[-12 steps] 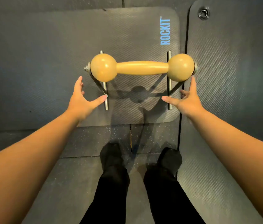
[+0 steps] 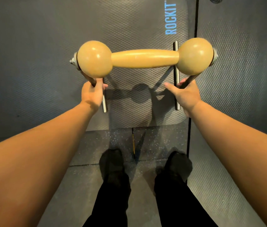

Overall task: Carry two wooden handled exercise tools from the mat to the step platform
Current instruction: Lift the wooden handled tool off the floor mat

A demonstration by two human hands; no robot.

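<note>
- Head view: one wooden handled tool (image 2: 144,58) in frame, ball at each end, wooden grip between, metal struts down to two steel foot bars.
- Left hand (image 2: 91,94) is wrapped around the left strut just under the left ball; fingers (image 2: 104,86) curl round the metal.
- Right hand (image 2: 186,94) holds the right strut below the right ball; thumb sticks out toward the middle, the other fingers are mostly hidden behind the strut, so I can't tell how tightly they close.
- Tool sits over the near half of the grey mat (image 2: 129,22), close to the mat's near edge. Left foot bar (image 2: 104,102) and right foot bar (image 2: 176,76) look to be at mat level; can't tell if they touch it or have just cleared it.
- Feet (image 2: 112,163) stand on the speckled floor (image 2: 96,145) just off the mat's near edge.
- Progress, my read: early. Grip on tool one is made; lift and carry not yet done.
- Second tool not visible. Step platform not visible either.
- Left to do: lift, walk it to the platform, set down, then tool two.
</note>
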